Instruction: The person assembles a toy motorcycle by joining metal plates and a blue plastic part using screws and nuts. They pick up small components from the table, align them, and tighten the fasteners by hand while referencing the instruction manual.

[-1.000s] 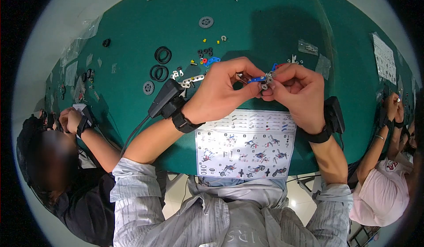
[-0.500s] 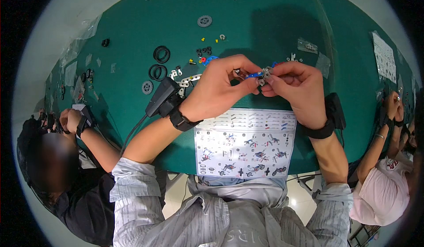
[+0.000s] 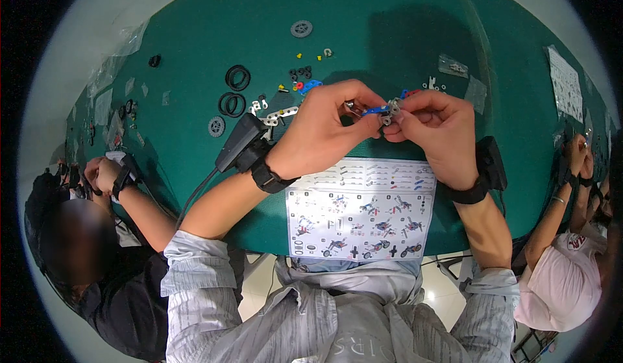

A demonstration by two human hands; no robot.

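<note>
Between my two hands is a small model assembly (image 3: 392,108) of blue and silvery metal parts. My left hand (image 3: 334,126) pinches its left side, where a blue strip shows between thumb and forefinger. Closed on its right side is my right hand (image 3: 441,129), thumb and fingertips at the metal pieces. Fingers cover much of the assembly, so its exact shape is hidden. Just below the hands lies a printed instruction sheet (image 3: 357,210) with pictures of a motorcycle model. Left of my left hand are perforated metal strips (image 3: 280,114) and a blue part (image 3: 311,86).
Black rubber rings (image 3: 237,77), a grey wheel (image 3: 301,28), another grey wheel (image 3: 216,126) and small black pieces (image 3: 300,73) lie on the green table (image 3: 363,19). A plastic bag of parts (image 3: 452,66) lies beyond my right hand. Other people sit at both sides.
Both hands stay nearly in place around the assembly, with only a slight shift of the fingers. The view has moved very little.
</note>
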